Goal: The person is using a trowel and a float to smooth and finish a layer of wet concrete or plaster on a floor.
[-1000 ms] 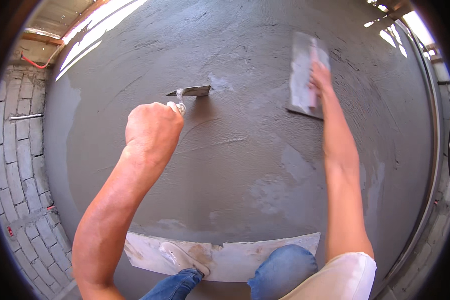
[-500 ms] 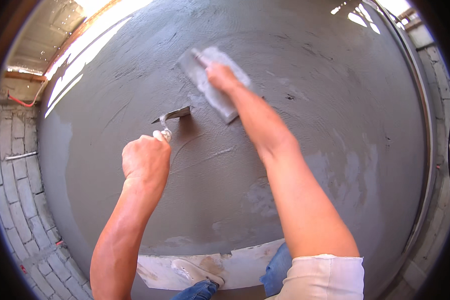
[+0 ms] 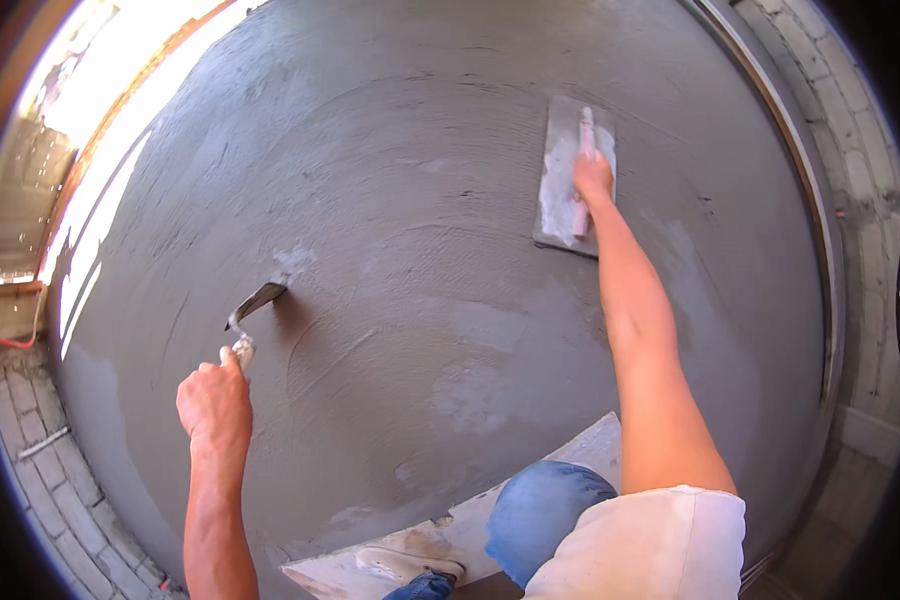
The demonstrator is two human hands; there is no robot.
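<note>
A broad grey surface of wet cement plaster (image 3: 390, 270) fills the middle of the view, with curved sweep marks across it. My right hand (image 3: 594, 176) grips the handle of a rectangular plastering float (image 3: 557, 195), whose plaster-smeared plate lies against the surface at upper right. Lower on the left, my left hand (image 3: 215, 402) is closed round the handle of a trowel (image 3: 257, 303). The trowel's blade is seen nearly edge-on and throws a shadow on the plaster; I cannot tell whether it touches. Between the two tools is a stretch of streaked plaster.
Below me a pale board (image 3: 595, 445) bears my shoe (image 3: 405, 565), with my jeans-covered knee (image 3: 545, 515) over it. Block walls (image 3: 45, 480) flank the plaster on both sides. A long straight strip (image 3: 785, 120) edges its right side. Bright sunlight falls at upper left.
My right hand has swept the float to the right and turned it more upright. My left hand and the trowel have shifted left and down in view. The whole view has turned somewhat.
</note>
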